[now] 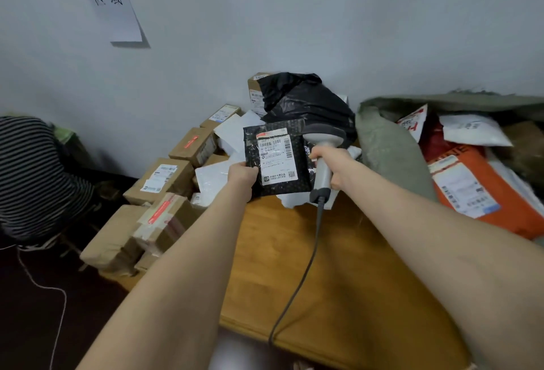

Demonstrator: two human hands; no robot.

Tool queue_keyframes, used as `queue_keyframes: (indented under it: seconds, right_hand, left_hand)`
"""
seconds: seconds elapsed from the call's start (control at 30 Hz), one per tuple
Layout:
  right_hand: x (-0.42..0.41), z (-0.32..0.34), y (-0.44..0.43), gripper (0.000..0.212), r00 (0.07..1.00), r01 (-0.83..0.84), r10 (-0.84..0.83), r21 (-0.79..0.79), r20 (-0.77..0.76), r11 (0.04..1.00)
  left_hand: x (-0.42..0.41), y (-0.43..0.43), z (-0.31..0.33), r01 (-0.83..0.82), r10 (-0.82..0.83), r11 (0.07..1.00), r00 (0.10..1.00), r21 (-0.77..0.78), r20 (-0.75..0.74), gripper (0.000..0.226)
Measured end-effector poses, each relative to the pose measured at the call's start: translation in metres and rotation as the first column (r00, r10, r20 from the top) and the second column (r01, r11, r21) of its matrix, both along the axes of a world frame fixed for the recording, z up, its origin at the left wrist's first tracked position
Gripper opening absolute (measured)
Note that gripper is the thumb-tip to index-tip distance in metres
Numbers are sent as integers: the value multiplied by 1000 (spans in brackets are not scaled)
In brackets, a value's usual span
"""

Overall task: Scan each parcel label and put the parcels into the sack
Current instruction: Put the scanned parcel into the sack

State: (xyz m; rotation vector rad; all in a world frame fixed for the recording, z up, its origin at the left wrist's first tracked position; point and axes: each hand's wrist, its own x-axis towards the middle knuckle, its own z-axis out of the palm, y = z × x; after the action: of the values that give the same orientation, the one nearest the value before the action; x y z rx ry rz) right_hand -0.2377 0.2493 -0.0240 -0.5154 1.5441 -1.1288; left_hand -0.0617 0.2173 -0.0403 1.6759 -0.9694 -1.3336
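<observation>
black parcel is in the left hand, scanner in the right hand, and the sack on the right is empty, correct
Not empty: the head view shows the sack on the right holding parcels, an orange parcel among them. The rest stands: the left hand grips the black parcel, the right hand grips the scanner.

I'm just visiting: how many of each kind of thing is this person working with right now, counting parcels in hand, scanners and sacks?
Black parcel, held by the left hand: 1
Scanner, gripped by the right hand: 1
Green sack, with parcels inside: 1
Total: 3
</observation>
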Motion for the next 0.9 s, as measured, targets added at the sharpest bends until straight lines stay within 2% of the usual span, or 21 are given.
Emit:
queue_keyframes:
  seconds: [0.13, 0.27, 0.37, 0.43, 0.53, 0.63, 0.8, 0.83, 0.9]
  right_hand:
    - [-23, 17, 34, 47, 1000, -3, 3, -9, 14, 1000]
    - [-61, 40, 57, 43, 1000, 15, -14, -51, 8, 999]
    - [-102, 54, 71, 59, 999, 36, -38, -86, -22, 996]
    - [-136, 60, 80, 53, 995, 82, -89, -138, -44, 987]
    - [-189, 68, 97, 50, 989, 119, -129, -133, -69, 984]
    - [-245, 67, 111, 41, 983, 151, -163, -122, -90, 981]
    - [-326, 60, 136, 42, 949, 236, -245, -71, -200, 969]
    - [-339, 60, 140, 42, 946, 245, -251, -58, -206, 968]
    - [-358, 59, 144, 38, 939, 254, -258, -49, -225, 966]
  left_hand:
    - [-27, 32, 17, -3, 3, 1000, 999, -12, -48, 18]
    - [-67, 46, 40, 9, -13, 999, 998, -48, -69, 29]
    - [-114, 55, 58, 28, -32, 997, 998, -72, -53, 19]
    - [-151, 62, 66, 35, -39, 994, 998, -104, -46, 19]
    - [-210, 74, 72, 60, -66, 991, 996, -121, -52, 23]
    - [-269, 83, 69, 87, -90, 994, 995, -72, -48, 15]
    - [-355, 111, 76, 295, -293, 955, 952, 18, -87, 6]
    - [-366, 115, 77, 343, -340, 939, 935, 22, -101, 9]
    - [-382, 118, 78, 392, -389, 920, 916, 6, -98, 28]
